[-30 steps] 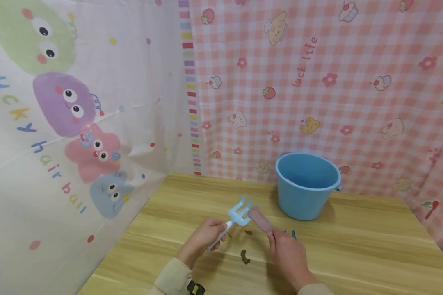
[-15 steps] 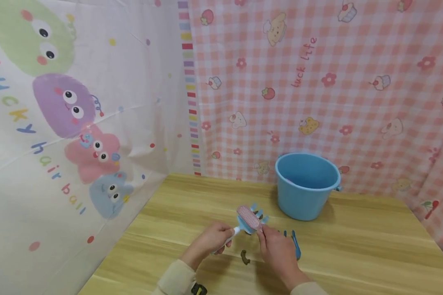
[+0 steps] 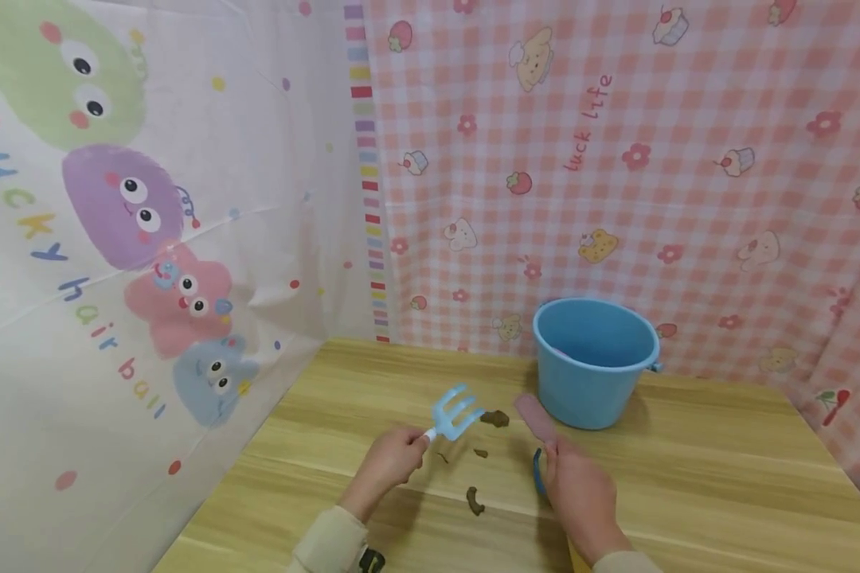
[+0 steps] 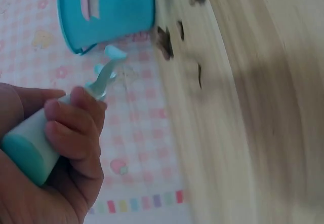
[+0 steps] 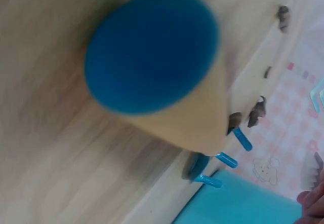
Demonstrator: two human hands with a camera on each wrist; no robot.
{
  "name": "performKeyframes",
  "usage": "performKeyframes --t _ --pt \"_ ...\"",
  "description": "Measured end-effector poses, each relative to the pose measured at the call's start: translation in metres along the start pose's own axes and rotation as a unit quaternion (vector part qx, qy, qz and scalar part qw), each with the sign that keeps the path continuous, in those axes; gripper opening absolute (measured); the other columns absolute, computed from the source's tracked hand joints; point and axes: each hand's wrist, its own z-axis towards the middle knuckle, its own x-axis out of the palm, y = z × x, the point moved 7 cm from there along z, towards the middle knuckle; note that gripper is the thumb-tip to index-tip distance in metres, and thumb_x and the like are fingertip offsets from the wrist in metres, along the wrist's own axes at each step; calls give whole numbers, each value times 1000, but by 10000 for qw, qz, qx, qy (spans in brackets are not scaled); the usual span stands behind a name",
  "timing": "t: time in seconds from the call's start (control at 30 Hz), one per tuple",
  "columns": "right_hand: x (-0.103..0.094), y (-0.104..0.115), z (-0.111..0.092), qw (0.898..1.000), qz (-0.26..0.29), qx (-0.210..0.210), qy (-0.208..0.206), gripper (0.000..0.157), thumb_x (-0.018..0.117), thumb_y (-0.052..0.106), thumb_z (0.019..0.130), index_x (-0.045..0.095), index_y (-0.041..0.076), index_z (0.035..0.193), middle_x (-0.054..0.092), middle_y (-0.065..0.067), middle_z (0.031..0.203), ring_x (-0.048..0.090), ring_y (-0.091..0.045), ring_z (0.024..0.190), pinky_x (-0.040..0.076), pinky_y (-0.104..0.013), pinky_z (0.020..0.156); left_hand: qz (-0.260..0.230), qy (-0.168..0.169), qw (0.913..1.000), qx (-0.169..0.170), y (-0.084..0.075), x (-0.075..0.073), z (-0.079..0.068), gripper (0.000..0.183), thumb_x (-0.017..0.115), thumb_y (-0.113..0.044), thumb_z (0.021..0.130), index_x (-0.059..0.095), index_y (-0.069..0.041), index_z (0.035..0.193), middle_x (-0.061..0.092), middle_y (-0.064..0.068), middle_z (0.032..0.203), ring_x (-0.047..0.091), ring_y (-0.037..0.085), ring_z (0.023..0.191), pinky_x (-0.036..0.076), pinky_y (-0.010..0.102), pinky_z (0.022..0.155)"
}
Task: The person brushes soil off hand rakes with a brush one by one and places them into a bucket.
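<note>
My left hand [image 3: 394, 458] grips the white handle of a light blue hand fork [image 3: 453, 415], its tines held up over the table. The handle's teal end shows in the left wrist view. In my right hand [image 3: 580, 493] is a pink flat-headed brush [image 3: 534, 418] with a dotted face. Several brown crumpled pieces [image 3: 476, 501] lie on the wooden table; the largest piece [image 3: 497, 419] overlaps the fork's tine tips. Beneath my right hand lies a second hand fork [image 5: 197, 117], with blue tines and a yellow, blue-ended handle, partly hidden by the hand in the head view.
A blue bucket [image 3: 591, 390] stands at the back right of the table [image 3: 731, 461], with something pinkish just showing inside. A pink checked curtain [image 3: 616, 199] hangs behind, and a white printed curtain [image 3: 279, 239] at the left.
The brush was brought over the light blue fork's head, overlapping it half a second ago. Now both hands have moved apart, the fork leftward and the brush rightward.
</note>
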Motion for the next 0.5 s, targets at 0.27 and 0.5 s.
performKeyframes --t 0.27,0.5 --pt "-11 -11 -3 9976 373 540 199 19 60 22 98 70 7 100 70 -12 84 67 -37 74 46 -52 52 1588 -1094 9795 580 -11 -16 6 22 58 -17 98 71 -3 109 49 -6 57 41 9 47 36 26 44" --pt "-16 -23 -9 9949 406 867 316 29 59 22 98 69 1 116 68 -11 81 61 -28 64 46 -48 52 2428 -1678 9476 1225 -20 -16 7 25 65 -15 94 71 -3 115 65 7 78 47 9 54 41 25 48"
